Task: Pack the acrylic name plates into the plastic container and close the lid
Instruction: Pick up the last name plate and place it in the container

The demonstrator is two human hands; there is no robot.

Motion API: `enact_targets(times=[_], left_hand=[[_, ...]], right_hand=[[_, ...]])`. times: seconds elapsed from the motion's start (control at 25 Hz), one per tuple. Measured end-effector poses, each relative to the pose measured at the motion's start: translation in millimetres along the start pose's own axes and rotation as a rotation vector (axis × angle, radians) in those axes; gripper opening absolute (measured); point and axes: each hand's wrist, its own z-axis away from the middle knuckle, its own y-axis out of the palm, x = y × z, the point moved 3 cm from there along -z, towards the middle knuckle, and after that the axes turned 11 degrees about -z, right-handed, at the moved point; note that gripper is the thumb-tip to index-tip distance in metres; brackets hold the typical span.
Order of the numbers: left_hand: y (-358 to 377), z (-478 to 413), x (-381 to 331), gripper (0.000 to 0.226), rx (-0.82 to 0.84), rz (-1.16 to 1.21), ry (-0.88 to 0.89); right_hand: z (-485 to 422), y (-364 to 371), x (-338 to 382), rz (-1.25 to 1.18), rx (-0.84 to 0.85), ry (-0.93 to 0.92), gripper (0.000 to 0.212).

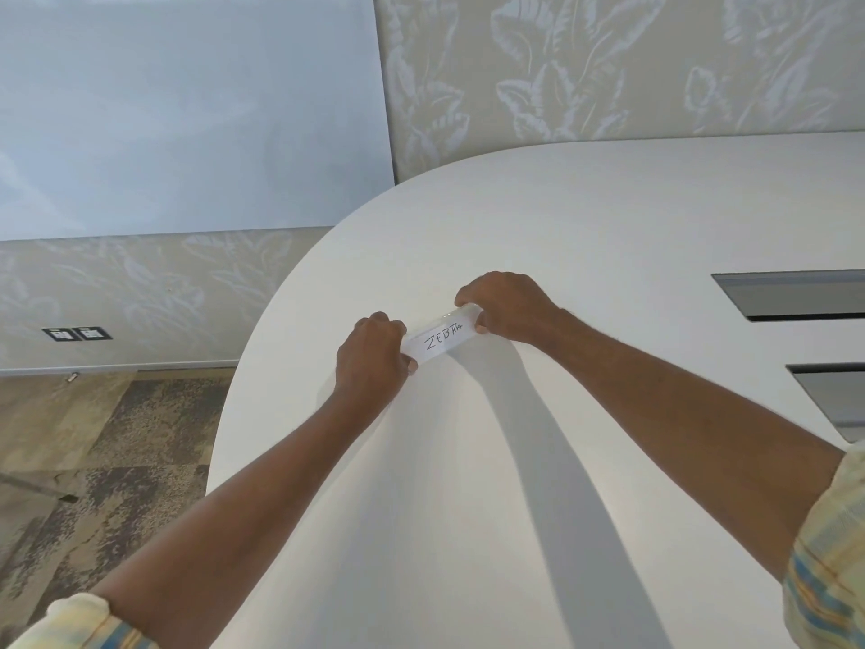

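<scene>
One acrylic name plate (442,341) is all that shows of the task's items, and it sits near the middle of the frame, held between both hands over the white table (585,217). The left hand (374,356) is closed around the plate's lower-left end, fingers curled over the top edge and thumb underneath, while the right hand (508,306) grips the upper-right end in the same way, so the plate runs on a slant between them. A paper insert with the handwritten word "ZEBRA" faces the camera through the clear plastic. Whether the plate rests on the tabletop or is lifted just clear of it cannot be told from this angle. No plastic container and no lid appear anywhere in the view, and no other plates are visible either, so nothing here shows how many have been packed. Judging from that, the packing of this plate is not yet done: it has to be carried to the container, which must lie outside the frame, then set inside, and the lid has to be closed afterwards. Two dark recessed panels (795,295) sit at the right edge of the frame in the table surface, patterned wall covering fills the top, and carpet shows at the lower left
</scene>
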Motion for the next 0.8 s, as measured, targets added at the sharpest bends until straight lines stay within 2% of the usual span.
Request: enact_targets(times=[0.16, 0.4, 0.8], left_hand=[[-7.9, -1.6, -5.8, 0.038, -0.037, -0.002, 0.055], [-37.0, -1.1, -43.0, 0.049, -0.073, 0.013, 0.189], [-101.9, 16.5, -184.7, 0.049, -0.106, 0.02, 0.505]], right_hand=[[18.0, -8.9, -9.4, -0.028, -0.023, 0.047, 0.041], [70.6, -47.3, -26.8, -0.042, -0.08, 0.107, 0.03], [217.7, -126.6, -91.2, -0.059, -0.275, 0.328, 0.03]])
